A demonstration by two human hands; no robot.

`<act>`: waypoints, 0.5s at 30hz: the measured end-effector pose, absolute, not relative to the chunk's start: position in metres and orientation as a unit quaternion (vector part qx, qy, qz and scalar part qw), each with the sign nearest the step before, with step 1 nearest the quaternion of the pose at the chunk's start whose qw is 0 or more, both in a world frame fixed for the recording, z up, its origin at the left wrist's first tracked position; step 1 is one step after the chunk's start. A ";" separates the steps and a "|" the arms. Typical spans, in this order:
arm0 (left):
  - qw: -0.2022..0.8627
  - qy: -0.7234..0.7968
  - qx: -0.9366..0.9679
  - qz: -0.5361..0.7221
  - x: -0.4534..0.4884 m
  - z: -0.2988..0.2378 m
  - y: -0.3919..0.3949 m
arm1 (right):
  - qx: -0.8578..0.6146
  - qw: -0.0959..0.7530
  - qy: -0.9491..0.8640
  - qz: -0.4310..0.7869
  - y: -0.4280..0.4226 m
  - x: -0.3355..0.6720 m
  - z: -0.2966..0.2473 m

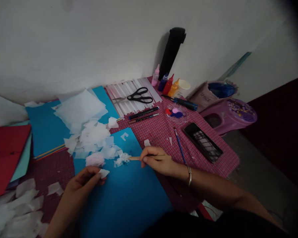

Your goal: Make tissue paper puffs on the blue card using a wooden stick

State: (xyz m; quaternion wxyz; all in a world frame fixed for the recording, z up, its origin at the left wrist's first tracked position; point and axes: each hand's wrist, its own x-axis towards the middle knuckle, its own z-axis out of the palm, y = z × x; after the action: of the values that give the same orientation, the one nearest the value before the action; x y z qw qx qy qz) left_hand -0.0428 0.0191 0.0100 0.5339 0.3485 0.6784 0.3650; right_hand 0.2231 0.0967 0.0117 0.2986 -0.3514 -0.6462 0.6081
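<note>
Between thumb and fingers, my left hand (pixel 84 181) pinches a small white paper piece (pixel 104 174) above the blue sheet (pixel 121 198). My right hand (pixel 156 161) is closed around a thin wooden stick (pixel 134 158). The stick's tip meets a crumpled white clump (pixel 122 159) on the blue sheet; whether it is pressing in or only touching, I cannot tell. Just beyond my left hand lies a rounded wad of whitish paper (pixel 95 159). Loose torn white paper pieces (pixel 94 135) are heaped behind it, overlapping the sheet's far left part.
Scissors (pixel 139 96) rest on white paper strips (pixel 118 92) at the back. Paint bottles (pixel 168 85), a paint palette (pixel 176 113), a paintbrush (pixel 180 145) and a phone (pixel 203 142) are to the right. Red folders (pixel 7 155) and more torn paper (pixel 20 211) lie left.
</note>
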 end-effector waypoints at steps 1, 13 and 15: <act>0.535 0.677 0.348 0.366 -0.044 0.008 0.019 | -0.347 0.296 -0.637 0.621 0.097 0.224 0.012; 0.532 0.667 0.376 0.361 -0.048 0.006 0.017 | -0.382 0.277 -0.649 0.597 0.100 0.218 0.011; 0.535 0.663 0.380 0.360 -0.047 0.007 0.017 | -0.392 0.273 -0.645 0.596 0.101 0.217 0.011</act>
State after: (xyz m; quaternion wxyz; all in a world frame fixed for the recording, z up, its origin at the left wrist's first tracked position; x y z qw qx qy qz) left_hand -0.0473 0.0173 0.0068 0.5348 0.3803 0.6630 0.3602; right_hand 0.2169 0.1006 0.0114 0.2727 -0.3924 -0.6449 0.5964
